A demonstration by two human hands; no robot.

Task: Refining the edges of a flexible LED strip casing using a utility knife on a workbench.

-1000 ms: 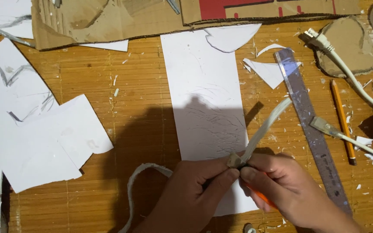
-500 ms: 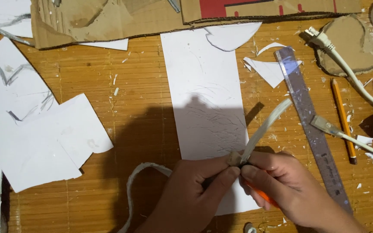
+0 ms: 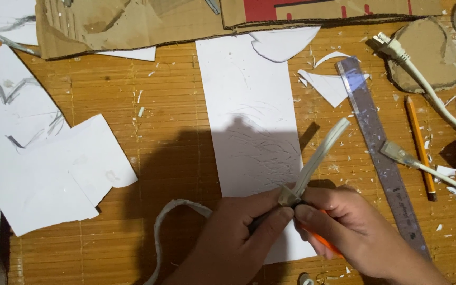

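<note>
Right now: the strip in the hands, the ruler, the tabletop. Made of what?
Strip: looks like pale grey flat cable or rubbery plastic, matte; it bends in loose curves. Ruler: metal, probably steel, with a dull grey sheen. Tabletop: bamboo or slatted wood, with narrow orange-brown slats.

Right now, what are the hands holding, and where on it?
Left hand pinches a flat grey-white strip at its lower end; right hand grips an orange-handled tool against the same spot.
</note>
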